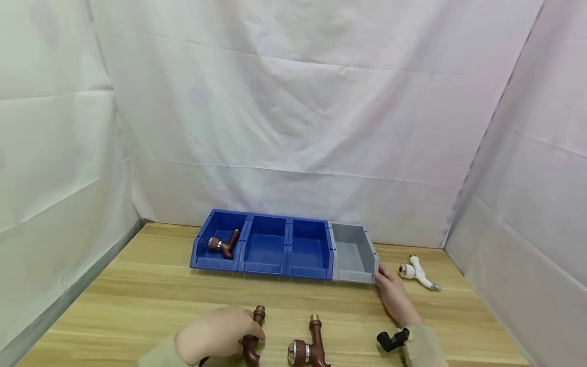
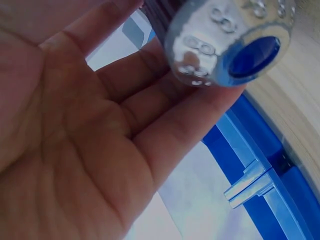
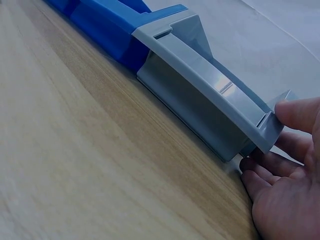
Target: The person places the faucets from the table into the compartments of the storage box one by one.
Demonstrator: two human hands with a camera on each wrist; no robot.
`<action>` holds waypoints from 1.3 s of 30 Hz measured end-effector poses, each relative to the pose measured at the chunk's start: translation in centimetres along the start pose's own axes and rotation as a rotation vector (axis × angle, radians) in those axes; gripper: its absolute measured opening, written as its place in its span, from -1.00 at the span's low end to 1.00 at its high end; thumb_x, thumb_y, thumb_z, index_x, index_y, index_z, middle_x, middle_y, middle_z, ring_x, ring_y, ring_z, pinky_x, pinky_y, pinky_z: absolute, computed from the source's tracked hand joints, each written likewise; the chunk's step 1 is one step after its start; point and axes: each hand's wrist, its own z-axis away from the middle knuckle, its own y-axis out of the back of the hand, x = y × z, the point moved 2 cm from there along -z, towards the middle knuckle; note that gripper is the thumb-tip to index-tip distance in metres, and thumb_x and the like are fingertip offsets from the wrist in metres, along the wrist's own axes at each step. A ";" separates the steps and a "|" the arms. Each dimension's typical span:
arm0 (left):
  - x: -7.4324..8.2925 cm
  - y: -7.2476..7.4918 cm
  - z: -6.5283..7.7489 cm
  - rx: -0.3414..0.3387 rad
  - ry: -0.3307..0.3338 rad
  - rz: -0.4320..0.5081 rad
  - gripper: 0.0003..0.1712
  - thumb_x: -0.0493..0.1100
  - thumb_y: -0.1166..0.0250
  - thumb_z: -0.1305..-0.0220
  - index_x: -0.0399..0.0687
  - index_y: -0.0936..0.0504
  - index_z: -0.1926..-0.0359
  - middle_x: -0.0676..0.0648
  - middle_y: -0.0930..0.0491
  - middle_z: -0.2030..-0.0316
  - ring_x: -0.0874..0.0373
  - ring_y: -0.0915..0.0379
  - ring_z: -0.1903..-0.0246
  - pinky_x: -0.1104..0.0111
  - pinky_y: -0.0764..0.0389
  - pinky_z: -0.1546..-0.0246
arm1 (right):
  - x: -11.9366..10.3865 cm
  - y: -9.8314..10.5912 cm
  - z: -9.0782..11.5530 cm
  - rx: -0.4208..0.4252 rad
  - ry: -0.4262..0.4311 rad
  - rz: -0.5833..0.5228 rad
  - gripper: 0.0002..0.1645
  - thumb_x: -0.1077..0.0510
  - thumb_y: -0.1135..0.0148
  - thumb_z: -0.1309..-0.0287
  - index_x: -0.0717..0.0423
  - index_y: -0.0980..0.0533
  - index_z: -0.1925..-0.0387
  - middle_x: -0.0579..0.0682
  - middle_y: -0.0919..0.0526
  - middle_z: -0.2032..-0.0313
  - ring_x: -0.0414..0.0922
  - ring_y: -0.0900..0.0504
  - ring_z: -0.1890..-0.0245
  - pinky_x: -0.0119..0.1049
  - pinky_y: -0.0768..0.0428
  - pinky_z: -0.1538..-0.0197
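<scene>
My left hand [image 1: 220, 334] grips a brown tap [image 1: 259, 317] low over the front of the table, its threaded end pointing away from me. The left wrist view shows the silver end of its knob [image 2: 200, 55], with a blue centre, against the fingers. With thumb and fingers, my right hand [image 1: 395, 299] holds the front right corner of the grey bin [image 3: 200, 75]. That bin is joined to the right end of a row of three blue bins [image 1: 263, 267]. Another brown tap [image 1: 231, 238] lies in the leftmost blue bin.
One more brown tap [image 1: 316, 339] lies on the table [image 1: 151, 290] right of my left hand. A white tap [image 1: 418, 270] rests beyond my right hand. The black wrist camera [image 1: 393, 339] sits at my right sleeve. White curtains [image 1: 302, 112] enclose the back and sides.
</scene>
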 end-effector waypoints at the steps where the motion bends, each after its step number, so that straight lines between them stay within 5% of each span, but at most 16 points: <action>1: 0.0 0.1 0.0 0.000 -0.008 -0.007 -0.42 -0.48 -0.43 0.17 0.23 -0.73 0.15 0.31 -0.58 0.26 0.44 -0.45 0.23 0.53 -0.50 0.22 | 0.1 0.0 0.0 0.001 -0.002 -0.003 -0.26 0.21 0.15 -0.49 0.39 0.22 -0.47 0.24 0.24 -0.49 0.04 0.22 -0.47 -0.20 0.09 -0.44; 21: -0.4 0.7 -0.1 0.041 -0.039 -0.042 -0.57 -0.36 -0.50 0.12 0.14 -0.72 0.18 0.24 -0.57 0.28 0.38 -0.45 0.26 0.50 -0.52 0.25 | 0.6 -0.1 -0.1 -0.012 0.003 -0.006 -0.28 0.20 0.15 -0.50 0.39 0.19 -0.47 0.25 0.18 -0.49 0.02 0.18 -0.47 -0.17 0.10 -0.44; 39: -0.8 1.9 0.1 0.087 0.024 -0.082 -0.58 -0.32 -0.55 0.15 0.14 -0.72 0.20 0.21 -0.58 0.30 0.33 -0.51 0.27 0.41 -0.57 0.27 | 0.1 0.0 0.1 -0.017 0.012 0.048 -0.28 0.19 0.18 -0.51 0.40 0.22 -0.47 0.27 0.20 -0.49 0.05 0.19 -0.47 -0.11 0.13 -0.45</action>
